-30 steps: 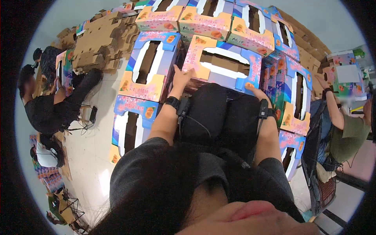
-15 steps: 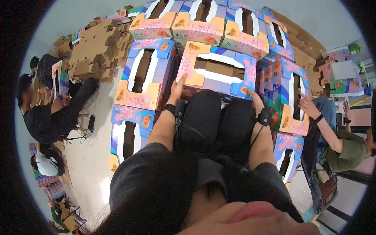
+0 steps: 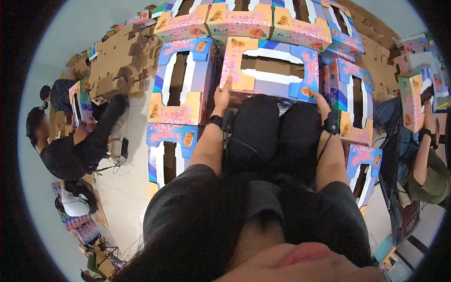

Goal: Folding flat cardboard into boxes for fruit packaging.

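Observation:
A colourful printed cardboard gift carton (image 3: 277, 90), orange, pink and blue with a long slot in its top, sits just beyond my knees. My left hand (image 3: 221, 99) grips its near left corner, with the fingers along the side. At the near right corner my right hand (image 3: 322, 104) presses against it, partly hidden below the edge. The carton lies crosswise between both hands; what it rests on is hidden. Cartons of the same print stand on either side, one at the left (image 3: 199, 105) and one at the right (image 3: 345, 127).
A row of like cartons (image 3: 239, 23) stands behind mine. Flattened brown cardboard (image 3: 115, 61) is piled at the far left. A seated person in black (image 3: 61, 155) holds a carton at the left. On the right, a co-worker's hand (image 3: 428, 123) is at another carton (image 3: 411, 101).
My hands keep their hold on the carton. The co-worker's hand has left the carton stack on my right and is now at a carton farther right. The view has shifted slightly.

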